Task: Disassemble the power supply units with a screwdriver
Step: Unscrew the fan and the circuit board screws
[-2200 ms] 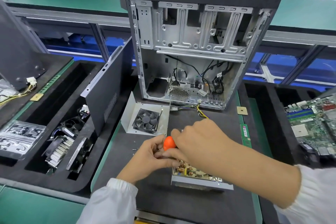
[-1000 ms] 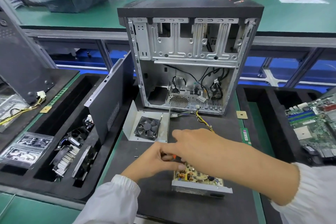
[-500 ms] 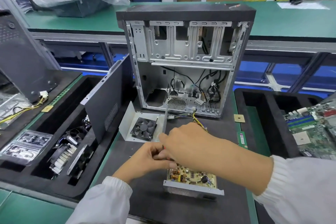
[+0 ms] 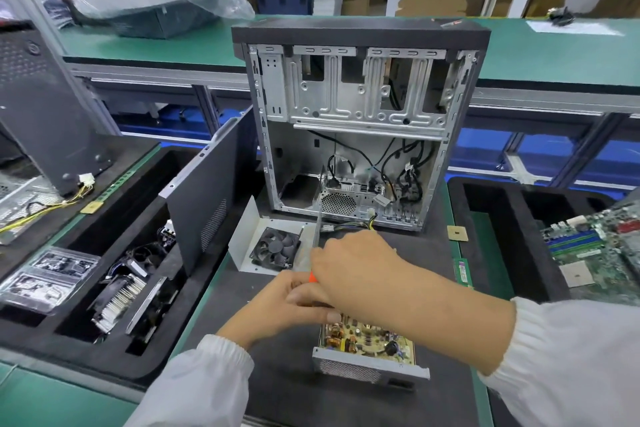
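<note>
The open power supply unit (image 4: 363, 369) lies on the black mat near the front edge, its yellow circuit board (image 4: 367, 343) exposed. Just beyond it, both hands meet over the board's far end. My right hand (image 4: 353, 267) grips the screwdriver (image 4: 311, 277), of which only a sliver of orange handle shows between the hands. Its grey shaft sticks up and away from the knuckles. My left hand (image 4: 287, 302) curls its fingers against the orange handle, and its thumb lies over the board's far left corner. The screwdriver tip is blurred.
An open computer case (image 4: 360, 121) stands behind the hands, with a fan on a metal plate (image 4: 275, 248) in front of it. A dark side panel (image 4: 211, 191) leans at left beside a foam tray of heatsinks (image 4: 117, 298). A motherboard (image 4: 595, 253) and a RAM stick (image 4: 463, 272) lie at right.
The orange handle, earlier on top between both hands, is almost hidden now and the grey shaft points up and away. Both hands stay over the unit's far end. The view has tilted up.
</note>
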{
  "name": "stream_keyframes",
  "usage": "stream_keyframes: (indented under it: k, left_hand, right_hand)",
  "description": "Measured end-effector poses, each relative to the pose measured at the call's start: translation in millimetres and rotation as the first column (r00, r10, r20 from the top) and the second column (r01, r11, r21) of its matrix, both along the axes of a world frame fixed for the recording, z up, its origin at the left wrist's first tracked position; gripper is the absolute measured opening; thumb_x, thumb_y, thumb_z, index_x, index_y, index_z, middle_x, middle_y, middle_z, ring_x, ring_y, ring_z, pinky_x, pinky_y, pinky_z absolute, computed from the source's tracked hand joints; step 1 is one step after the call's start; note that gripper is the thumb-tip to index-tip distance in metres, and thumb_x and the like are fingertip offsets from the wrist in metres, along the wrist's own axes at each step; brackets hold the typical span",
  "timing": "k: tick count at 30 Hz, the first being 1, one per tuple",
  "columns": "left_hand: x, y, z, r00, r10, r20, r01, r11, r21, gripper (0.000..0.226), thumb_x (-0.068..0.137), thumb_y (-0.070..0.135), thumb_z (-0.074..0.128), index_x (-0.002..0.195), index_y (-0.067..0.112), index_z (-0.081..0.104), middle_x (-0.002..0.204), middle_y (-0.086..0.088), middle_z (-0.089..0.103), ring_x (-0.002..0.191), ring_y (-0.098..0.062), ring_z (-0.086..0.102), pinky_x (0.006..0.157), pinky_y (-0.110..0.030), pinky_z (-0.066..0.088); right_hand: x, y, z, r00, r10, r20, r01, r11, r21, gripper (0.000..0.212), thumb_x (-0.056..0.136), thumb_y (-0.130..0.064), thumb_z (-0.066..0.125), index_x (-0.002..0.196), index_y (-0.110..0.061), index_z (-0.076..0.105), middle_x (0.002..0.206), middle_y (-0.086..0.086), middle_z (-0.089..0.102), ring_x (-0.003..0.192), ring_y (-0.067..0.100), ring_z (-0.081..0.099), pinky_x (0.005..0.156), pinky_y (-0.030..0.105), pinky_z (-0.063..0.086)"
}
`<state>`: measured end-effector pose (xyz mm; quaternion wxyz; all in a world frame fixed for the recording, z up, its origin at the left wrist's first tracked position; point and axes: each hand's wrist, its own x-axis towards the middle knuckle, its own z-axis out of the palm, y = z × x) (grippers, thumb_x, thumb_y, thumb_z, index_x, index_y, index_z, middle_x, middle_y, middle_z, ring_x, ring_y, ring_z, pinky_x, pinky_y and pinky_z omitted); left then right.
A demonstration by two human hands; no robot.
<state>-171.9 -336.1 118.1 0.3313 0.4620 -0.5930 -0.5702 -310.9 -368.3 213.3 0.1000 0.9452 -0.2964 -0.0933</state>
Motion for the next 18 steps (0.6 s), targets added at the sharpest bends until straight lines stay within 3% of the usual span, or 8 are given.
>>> stream_keyframes:
  k: [1, 2, 6, 9, 11, 13, 15, 18]
  left_hand:
    - [-0.1, -0.8, 1.3, 0.999, -0.033, 0.003, 0.032, 0.999, 0.008, 0.04, 0.083, -0.007, 0.069, 0.06, 0.026, 0.066, 0.054, 0.027, 0.058, 0.059, 0.016, 0.054, 0.061, 0.0, 0.039]
    - [0.3, -1.4, 2.9, 0.999, -0.034, 0.0, 0.034, 0.999, 0.014, 0.057, 0.083, -0.009, 0.068, 0.053, 0.04, 0.063, 0.052, 0.027, 0.057, 0.056, 0.016, 0.052, 0.059, 0.001, 0.038]
    - [4.6, -7.5, -13.3, 1.0, -0.01, 0.017, 0.01, 1.0, -0.023, 0.042, 0.078, 0.005, 0.079, 0.05, 0.027, 0.056, 0.049, 0.015, 0.042, 0.051, 0.0, 0.041, 0.063, -0.02, 0.038]
    - [4.9, -7.5, -13.1, 1.0, 0.026, 0.007, -0.026, 0.999, -0.019, 0.041, 0.064, 0.032, 0.089, 0.076, 0.005, 0.061, 0.068, -0.013, 0.048, 0.071, -0.024, 0.047, 0.076, -0.039, 0.04]
    - [4.9, -7.4, -12.5, 1.0, 0.015, 0.005, -0.015, 1.0, -0.025, 0.036, 0.062, 0.035, 0.089, 0.09, 0.02, 0.071, 0.08, -0.012, 0.064, 0.082, -0.024, 0.059, 0.085, -0.038, 0.049]
    - [3.9, -6.4, -10.7, 1.0, -0.016, -0.007, 0.015, 1.0, -0.024, 0.032, 0.064, 0.036, 0.088, 0.092, 0.033, 0.073, 0.081, -0.012, 0.058, 0.082, -0.026, 0.053, 0.084, -0.038, 0.046]
    - [3.3, -5.0, -7.6, 0.999, 0.009, -0.037, -0.01, 0.999, -0.032, 0.028, 0.066, 0.035, 0.088, 0.09, 0.034, 0.072, 0.082, -0.011, 0.051, 0.082, -0.027, 0.043, 0.08, -0.041, 0.038]
    - [3.3, -4.9, -3.8, 1.0, -0.006, -0.016, 0.006, 0.999, -0.038, 0.014, 0.072, 0.028, 0.085, 0.079, 0.028, 0.073, 0.069, -0.005, 0.052, 0.071, -0.023, 0.042, 0.071, -0.038, 0.034]
  right_hand:
    - [1.6, 0.7, -1.7, 1.0, 0.002, -0.029, -0.003, 1.0, -0.012, 0.027, 0.1, -0.036, 0.044, 0.103, -0.012, 0.056, 0.093, 0.004, 0.062, 0.087, 0.027, 0.064, 0.044, 0.027, 0.016]
    - [2.3, 0.7, -2.6, 0.999, -0.003, -0.046, 0.003, 1.0, -0.008, 0.024, 0.098, -0.034, 0.048, 0.103, -0.012, 0.055, 0.094, 0.004, 0.062, 0.086, 0.027, 0.064, 0.044, 0.027, 0.015]
    - [-4.8, -3.2, 4.5, 1.0, 0.024, -0.02, -0.021, 0.989, 0.147, 0.024, 0.095, -0.028, 0.049, 0.112, -0.012, 0.044, 0.073, 0.002, 0.039, 0.07, 0.024, 0.049, 0.045, 0.029, 0.017]
    - [-10.0, -6.6, 11.2, 0.997, 0.083, -0.008, -0.078, 0.964, 0.254, 0.025, 0.093, -0.015, 0.05, 0.117, -0.016, 0.044, 0.074, -0.004, 0.026, 0.065, 0.018, 0.038, 0.046, 0.029, 0.02]
    - [-9.8, -8.1, 14.8, 0.996, 0.092, -0.022, -0.081, 0.95, 0.301, 0.033, 0.091, -0.012, 0.053, 0.121, -0.02, 0.045, 0.079, -0.005, 0.027, 0.064, 0.016, 0.037, 0.047, 0.028, 0.021]
    - [-9.2, -9.9, 16.1, 0.994, 0.097, -0.051, -0.075, 0.938, 0.337, 0.039, 0.089, -0.009, 0.056, 0.124, -0.023, 0.046, 0.088, -0.003, 0.032, 0.068, 0.018, 0.042, 0.049, 0.029, 0.027]
    - [-9.6, -10.4, 16.9, 0.995, 0.086, -0.046, -0.064, 0.928, 0.367, 0.037, 0.09, -0.015, 0.059, 0.123, -0.023, 0.046, 0.096, -0.001, 0.039, 0.074, 0.022, 0.047, 0.056, 0.033, 0.037]
    - [-6.2, -6.5, 16.4, 0.999, -0.032, -0.013, 0.034, 0.96, 0.279, 0.047, 0.09, -0.054, 0.052, 0.117, -0.016, 0.044, 0.093, 0.004, 0.049, 0.082, 0.027, 0.053, 0.063, 0.035, 0.041]
